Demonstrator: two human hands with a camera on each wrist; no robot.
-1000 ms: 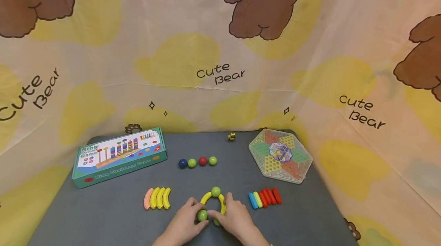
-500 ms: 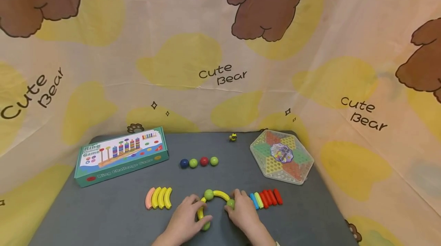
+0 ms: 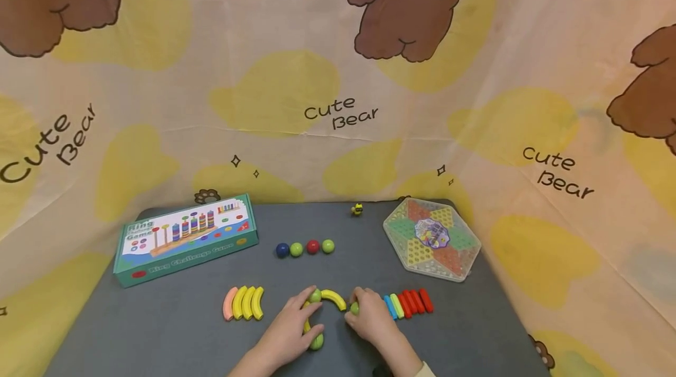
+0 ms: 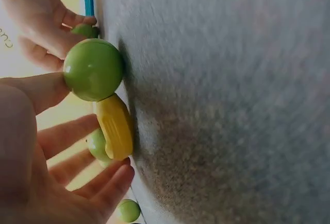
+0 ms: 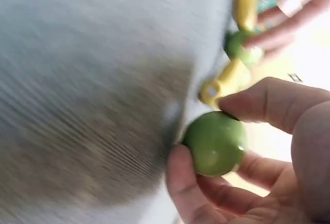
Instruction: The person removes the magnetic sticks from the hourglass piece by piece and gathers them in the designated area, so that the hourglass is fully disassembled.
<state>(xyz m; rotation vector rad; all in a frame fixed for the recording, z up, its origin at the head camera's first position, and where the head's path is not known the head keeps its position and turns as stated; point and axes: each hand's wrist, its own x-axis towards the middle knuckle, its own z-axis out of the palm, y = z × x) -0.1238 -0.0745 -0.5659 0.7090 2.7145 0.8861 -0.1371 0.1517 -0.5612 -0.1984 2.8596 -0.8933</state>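
Observation:
My left hand (image 3: 287, 330) grips a joined string of toy pieces on the table. Its thumb touches the near green ball (image 4: 94, 69), and its fingers lie along a yellow curved piece (image 4: 116, 128). At the string's far bend sits another green ball (image 3: 315, 295), under the fingertips. From there a second yellow curved piece (image 3: 334, 299) reaches right, and its free end shows a hole in the right wrist view. My right hand (image 3: 372, 315) pinches a separate green ball (image 5: 216, 144) between thumb and fingers, a small gap from that end.
Yellow curved pieces (image 3: 248, 303) and a pink one (image 3: 230, 304) lie left. Blue, light-green and red sticks (image 3: 409, 305) lie right. Behind are a row of balls (image 3: 313, 246), a game box (image 3: 185, 240), a hexagonal board (image 3: 433, 240) and a small bee toy (image 3: 357, 209).
The nearly closed ring of balls and curved pieces has spread into an arc. The right hand has moved right, and its green ball has come off the second yellow piece's end.

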